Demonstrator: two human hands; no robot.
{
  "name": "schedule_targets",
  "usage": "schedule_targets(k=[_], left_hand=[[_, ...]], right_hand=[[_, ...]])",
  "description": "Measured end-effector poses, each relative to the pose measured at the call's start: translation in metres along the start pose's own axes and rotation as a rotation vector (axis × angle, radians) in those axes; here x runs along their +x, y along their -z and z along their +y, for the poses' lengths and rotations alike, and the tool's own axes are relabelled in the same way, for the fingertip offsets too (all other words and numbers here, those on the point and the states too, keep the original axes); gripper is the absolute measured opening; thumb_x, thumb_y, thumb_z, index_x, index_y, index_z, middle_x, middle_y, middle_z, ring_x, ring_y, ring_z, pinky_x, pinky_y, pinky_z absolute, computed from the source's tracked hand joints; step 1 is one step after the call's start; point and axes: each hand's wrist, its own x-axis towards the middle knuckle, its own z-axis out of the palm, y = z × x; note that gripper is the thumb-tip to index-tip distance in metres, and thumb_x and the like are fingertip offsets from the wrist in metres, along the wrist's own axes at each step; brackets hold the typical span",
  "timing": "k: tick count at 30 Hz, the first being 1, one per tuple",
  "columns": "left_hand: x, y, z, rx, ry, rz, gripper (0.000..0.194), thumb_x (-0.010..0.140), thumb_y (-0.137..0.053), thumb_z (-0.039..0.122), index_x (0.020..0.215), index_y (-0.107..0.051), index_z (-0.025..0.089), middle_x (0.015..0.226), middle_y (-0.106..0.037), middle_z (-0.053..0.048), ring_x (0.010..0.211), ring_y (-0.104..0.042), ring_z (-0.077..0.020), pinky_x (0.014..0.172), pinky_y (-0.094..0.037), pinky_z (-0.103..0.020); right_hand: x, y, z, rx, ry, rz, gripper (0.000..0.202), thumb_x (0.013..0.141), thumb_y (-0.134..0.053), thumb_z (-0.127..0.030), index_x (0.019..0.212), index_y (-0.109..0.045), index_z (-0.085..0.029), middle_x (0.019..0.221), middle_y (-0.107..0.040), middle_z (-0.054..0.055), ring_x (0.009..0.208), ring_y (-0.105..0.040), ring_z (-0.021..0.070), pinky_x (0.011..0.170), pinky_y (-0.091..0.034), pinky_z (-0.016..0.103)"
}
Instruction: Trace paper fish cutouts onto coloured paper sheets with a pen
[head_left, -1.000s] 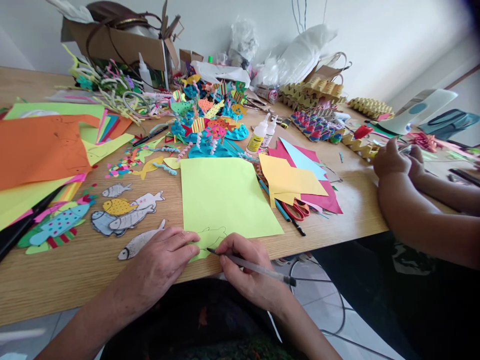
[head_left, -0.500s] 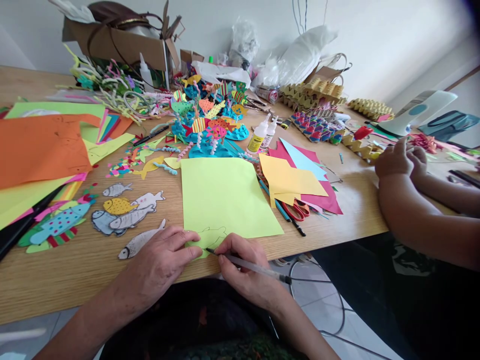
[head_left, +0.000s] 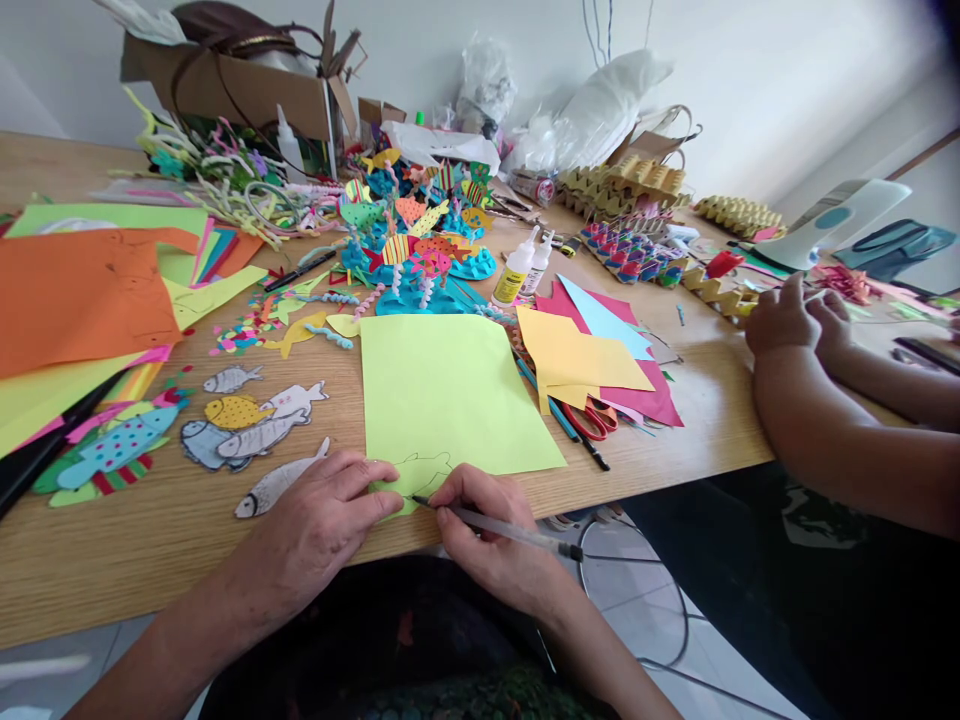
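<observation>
A light green sheet of paper lies at the front edge of the table, with a thin fish-like outline drawn near its lower edge. My left hand rests on the lower left corner, its thumb and fingertips pressing the sheet down, slightly apart. In my right hand is a pen with a clear barrel, its tip touching the paper beside the outline. Left of the sheet lie several paper fish, among them a grey one close to my left hand and a yellow spotted one.
Red-handled scissors and yellow paper lie at the right, near glue bottles. Orange paper and black scissors are at the left. Behind stands a blue fish craft. Another person's arms reach in at the right.
The view has shifted very slightly. Both hands, the pen and the sheet look almost unchanged, with the pen tip still at the same part of the outline.
</observation>
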Motion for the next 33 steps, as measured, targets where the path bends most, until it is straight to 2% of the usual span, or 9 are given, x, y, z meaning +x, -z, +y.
schedule_targets(k=[33], left_hand=[[-0.0007, -0.0009, -0.0020, -0.033, -0.007, -0.013, 0.029, 0.096, -0.035, 0.011, 0.101, -0.062, 0.021, 0.107, -0.060, -0.005, 0.097, -0.049, -0.0208, 0.083, -0.040, -0.034]], right_hand=[[0.0001, -0.0004, 0.0022, 0.003, 0.018, 0.032, 0.011, 0.071, -0.047, -0.010, 0.068, -0.051, -0.019, 0.055, -0.047, -0.006, 0.049, -0.040, 0.0080, 0.049, -0.033, 0.018]])
